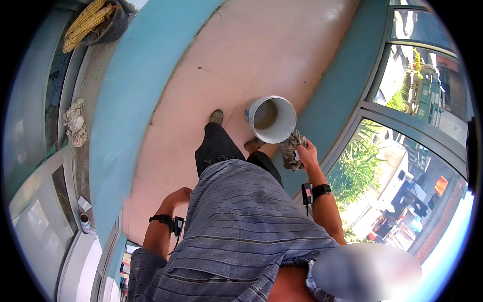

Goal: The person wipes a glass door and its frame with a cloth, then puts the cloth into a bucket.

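My right hand (308,154) grips a crumpled, dirty greyish-brown rag (292,151) just beside the rim of a white plastic bucket (283,117). Murky brownish water (265,114) covers the bottom of the bucket, which stands on the pink tiled floor by my feet. At my left side hangs my left hand (181,196), close to the hem of the striped shirt. Its fingers are partly hidden by the shirt, so whether it holds anything does not show.
Blue-painted walls (124,94) line both sides of the tiled floor (215,68). On the left sill are a dark pot (117,26) with corn cobs (88,22), a crumpled cloth (76,122) and a can (85,223). Framed window glass (362,162) stands close to my right arm.
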Demonstrator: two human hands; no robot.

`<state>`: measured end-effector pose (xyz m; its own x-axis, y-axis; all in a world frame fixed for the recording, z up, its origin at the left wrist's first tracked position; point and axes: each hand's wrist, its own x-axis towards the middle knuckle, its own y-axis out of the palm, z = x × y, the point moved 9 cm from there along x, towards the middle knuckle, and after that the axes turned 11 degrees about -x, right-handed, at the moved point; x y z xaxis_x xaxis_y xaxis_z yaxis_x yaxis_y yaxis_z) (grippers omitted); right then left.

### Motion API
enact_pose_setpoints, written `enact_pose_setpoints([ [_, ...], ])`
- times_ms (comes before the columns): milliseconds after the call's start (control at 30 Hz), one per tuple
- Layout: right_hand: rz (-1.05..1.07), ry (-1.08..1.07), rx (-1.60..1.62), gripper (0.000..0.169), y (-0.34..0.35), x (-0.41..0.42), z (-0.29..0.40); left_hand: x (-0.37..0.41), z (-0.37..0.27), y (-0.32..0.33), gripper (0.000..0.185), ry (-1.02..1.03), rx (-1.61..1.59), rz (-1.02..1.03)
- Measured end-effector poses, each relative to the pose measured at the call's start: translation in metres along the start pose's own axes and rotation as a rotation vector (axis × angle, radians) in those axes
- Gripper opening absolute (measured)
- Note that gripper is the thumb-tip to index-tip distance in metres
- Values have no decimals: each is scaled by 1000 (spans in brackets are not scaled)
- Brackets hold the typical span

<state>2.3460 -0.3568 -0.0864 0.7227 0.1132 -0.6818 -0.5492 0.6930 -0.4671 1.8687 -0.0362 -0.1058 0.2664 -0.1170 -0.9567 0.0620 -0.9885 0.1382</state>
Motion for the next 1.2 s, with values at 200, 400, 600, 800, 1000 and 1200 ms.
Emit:
enact_pose_setpoints([
  [200,185,190,667,36,20,50,-72,-8,15,17,21,-2,11,-87],
  [400,189,252,827,35,59,128,-149,42,-87,-14,15,223,193,-558],
  [600,274,259,1106,38,97,168,-149,214,-267,84,61,260,-46,-189],
  [800,352,279,1273,42,135,235,-180,363,-391,173,80,384,44,61],
  [1000,162,482,909,43,149,279,-213,469,-354,129,39,229,-76,-187],
  [1200,-123,328,321,39,184,359,-292,519,-345,93,35,111,-267,-525],
])
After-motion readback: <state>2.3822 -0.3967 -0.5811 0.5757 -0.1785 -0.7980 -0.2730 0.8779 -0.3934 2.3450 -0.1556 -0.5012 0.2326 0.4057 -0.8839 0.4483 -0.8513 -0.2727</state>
